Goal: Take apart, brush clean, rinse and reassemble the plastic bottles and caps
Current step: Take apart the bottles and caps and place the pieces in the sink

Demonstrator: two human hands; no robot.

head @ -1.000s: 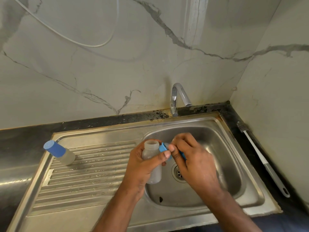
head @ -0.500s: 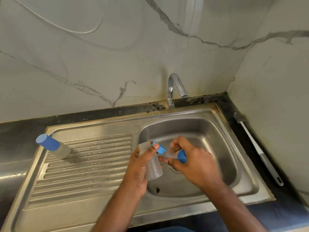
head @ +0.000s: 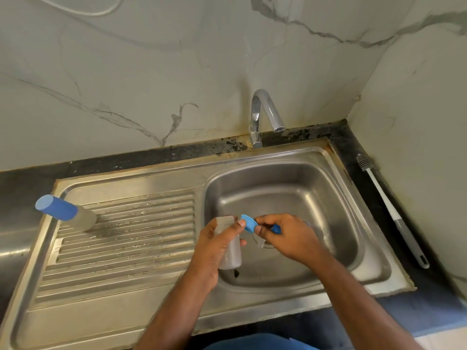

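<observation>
The left hand curls its fingers round one open clear bottle, thumb near the neck. Just beside that thumb, the right hand pinches one blue cap; a second blue piece, perhaps a cap part, shows under its fingers. Both hover above the sink. Well left, a second, capped bottle stands on the drainboard; far right lies one brush.

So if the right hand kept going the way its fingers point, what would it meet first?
The right hand points left, so probably the blue plastic cap piece at its fingertips, then the clear plastic bottle in the left hand; depth unclear.
</observation>
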